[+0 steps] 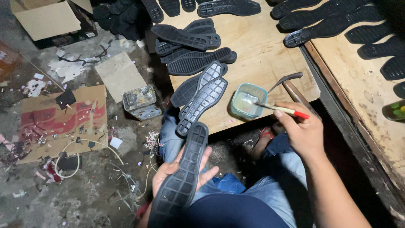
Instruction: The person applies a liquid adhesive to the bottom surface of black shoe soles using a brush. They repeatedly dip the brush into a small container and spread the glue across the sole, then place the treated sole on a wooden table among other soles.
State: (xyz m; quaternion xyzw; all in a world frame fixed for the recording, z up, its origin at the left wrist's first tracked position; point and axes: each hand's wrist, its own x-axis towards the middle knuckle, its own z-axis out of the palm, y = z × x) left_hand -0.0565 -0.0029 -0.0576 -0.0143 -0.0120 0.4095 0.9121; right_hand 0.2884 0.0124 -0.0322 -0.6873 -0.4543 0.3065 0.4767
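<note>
Sole (182, 177), black rubber, ridged tread up, cradled in left hand (177, 171) fingers, right hand (301, 133) fingers pinching brush (282, 109)

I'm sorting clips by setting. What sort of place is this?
Likely a small shoemaking workshop: black rubber soles piled on a low wooden board, a hammer by a tub of glue-like liquid, cardboard scraps littering the concrete floor.

The scene is lit from above; the worktop (261, 50) beyond the fingers (278, 113) is brightly caught, while the floor (50, 185) left of them is left dim. Deep shadow is seen beneath the worktop. Sharpness is softened towards the corners.
</note>
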